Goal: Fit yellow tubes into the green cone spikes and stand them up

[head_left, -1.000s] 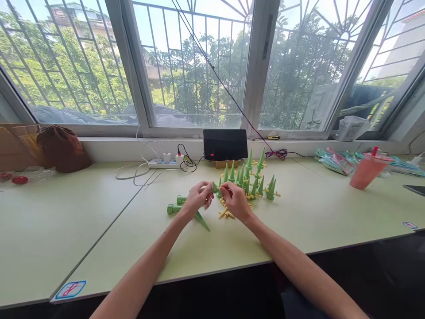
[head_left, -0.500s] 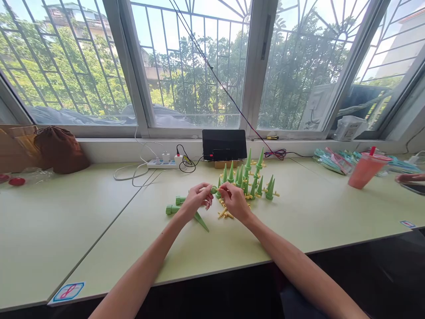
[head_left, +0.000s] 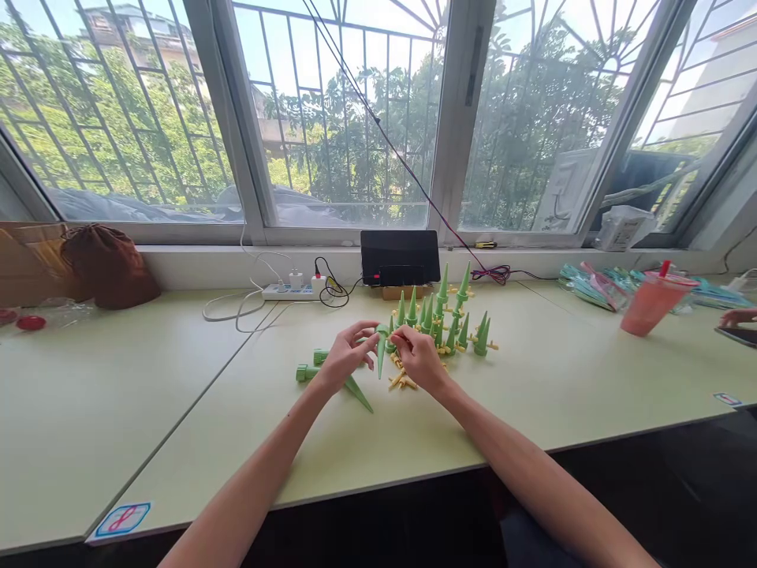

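My left hand (head_left: pixel 350 353) grips a green plant watering spike (head_left: pixel 382 355) by its wide capped end, the point hanging down toward the table. Close against its right side, my right hand (head_left: pixel 419 356) is closed in a pinch on a small yellow valve, mostly hidden by the fingers. Below the hands lies a little pile of loose yellow valves (head_left: pixel 403 382). Two more green spikes (head_left: pixel 304 373) lie on their sides by my left hand, partly covered by it. Beyond my right hand, several green spikes (head_left: pixel 482 338) with yellow valves stand upright on their caps.
A black tablet (head_left: pixel 399 256) leans at the back by the windowsill. Left of it are a white power strip (head_left: pixel 289 292) and cables. A red cup (head_left: pixel 656 301) with a straw and plastic packets (head_left: pixel 591 288) stand right. Another person's hand (head_left: pixel 739 317) shows at the far right.
The spike in my left hand has turned from pointing away to hanging point down. My right hand stays beside it, almost unmoved. The other person's hand has shifted slightly right.
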`<state>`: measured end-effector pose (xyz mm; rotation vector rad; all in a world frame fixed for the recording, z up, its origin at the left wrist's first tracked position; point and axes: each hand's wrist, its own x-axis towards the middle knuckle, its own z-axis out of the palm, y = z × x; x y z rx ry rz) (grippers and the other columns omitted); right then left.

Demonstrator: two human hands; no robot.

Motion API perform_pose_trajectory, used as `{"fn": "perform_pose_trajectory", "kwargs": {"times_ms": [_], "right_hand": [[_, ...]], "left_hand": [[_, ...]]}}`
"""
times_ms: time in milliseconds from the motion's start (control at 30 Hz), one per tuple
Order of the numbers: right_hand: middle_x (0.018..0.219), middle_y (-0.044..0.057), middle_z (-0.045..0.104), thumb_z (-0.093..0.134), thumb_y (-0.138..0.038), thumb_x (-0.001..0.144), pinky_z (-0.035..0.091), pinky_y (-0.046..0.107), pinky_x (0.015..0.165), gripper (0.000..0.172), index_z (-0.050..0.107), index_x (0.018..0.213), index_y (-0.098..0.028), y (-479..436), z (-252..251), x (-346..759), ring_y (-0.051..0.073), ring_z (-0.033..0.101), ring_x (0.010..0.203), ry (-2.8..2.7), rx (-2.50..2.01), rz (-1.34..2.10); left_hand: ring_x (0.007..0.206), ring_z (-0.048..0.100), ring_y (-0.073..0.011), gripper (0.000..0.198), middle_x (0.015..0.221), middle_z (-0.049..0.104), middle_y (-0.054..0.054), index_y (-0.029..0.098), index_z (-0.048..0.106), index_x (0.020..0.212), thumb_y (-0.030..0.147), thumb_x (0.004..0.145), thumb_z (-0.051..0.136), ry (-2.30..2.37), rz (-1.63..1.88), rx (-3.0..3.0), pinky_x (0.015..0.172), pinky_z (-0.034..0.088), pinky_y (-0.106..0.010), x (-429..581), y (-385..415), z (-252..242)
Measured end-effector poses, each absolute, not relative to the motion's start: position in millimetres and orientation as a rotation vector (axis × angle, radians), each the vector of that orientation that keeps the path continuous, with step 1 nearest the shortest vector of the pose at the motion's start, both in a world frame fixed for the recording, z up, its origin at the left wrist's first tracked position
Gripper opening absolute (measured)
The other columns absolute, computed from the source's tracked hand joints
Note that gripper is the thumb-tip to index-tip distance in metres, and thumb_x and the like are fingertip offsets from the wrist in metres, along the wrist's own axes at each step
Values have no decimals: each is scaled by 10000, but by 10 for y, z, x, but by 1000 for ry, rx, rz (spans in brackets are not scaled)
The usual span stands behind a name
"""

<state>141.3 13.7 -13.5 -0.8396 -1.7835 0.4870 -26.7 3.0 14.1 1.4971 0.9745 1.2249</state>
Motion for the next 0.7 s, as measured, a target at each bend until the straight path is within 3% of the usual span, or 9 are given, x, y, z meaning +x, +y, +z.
{"fn": "perform_pose_trajectory", "kwargs": {"times_ms": [133, 300, 500, 700], "right_hand": [[571, -41, 434, 415, -330, 935, 289, 222, 518, 277, 490, 712, -184, 155, -144, 1421, 102, 359, 525, -1788, -867, 438], [552, -41, 420, 387, -337, 946, 266, 230, 504, 318, 449, 671, -190, 175, -155, 1419, 99, 347, 502, -1799, -934, 368], [544, -25, 441, 376, -346, 943, 258, 237, 486, 345, 412, 633, -199, 192, -167, 1415, 107, 359, 489, -1802, -973, 333], [540, -19, 449, 368, -369, 945, 265, 241, 489, 370, 408, 618, -201, 189, -162, 1403, 110, 370, 488, -1786, -981, 342]], "left_hand": [[563, 561, -92, 464, 879, 561, -35, 174, 622, 1040, 469, 697, 725, 999, 1227, 1578, 438, 500, -223, -233, 6, 155], [620, 575, -127, 414, 842, 596, -40, 175, 613, 1039, 456, 743, 683, 982, 1210, 1728, 435, 497, -223, -225, 42, 84], [628, 573, -126, 344, 1053, 607, -78, 207, 614, 1074, 398, 788, 631, 1072, 1285, 1914, 415, 454, -207, -214, 47, 27], [618, 564, -125, 325, 1055, 630, -69, 233, 643, 1056, 376, 764, 651, 1113, 1352, 1937, 483, 475, -218, -190, 8, 72]]}}
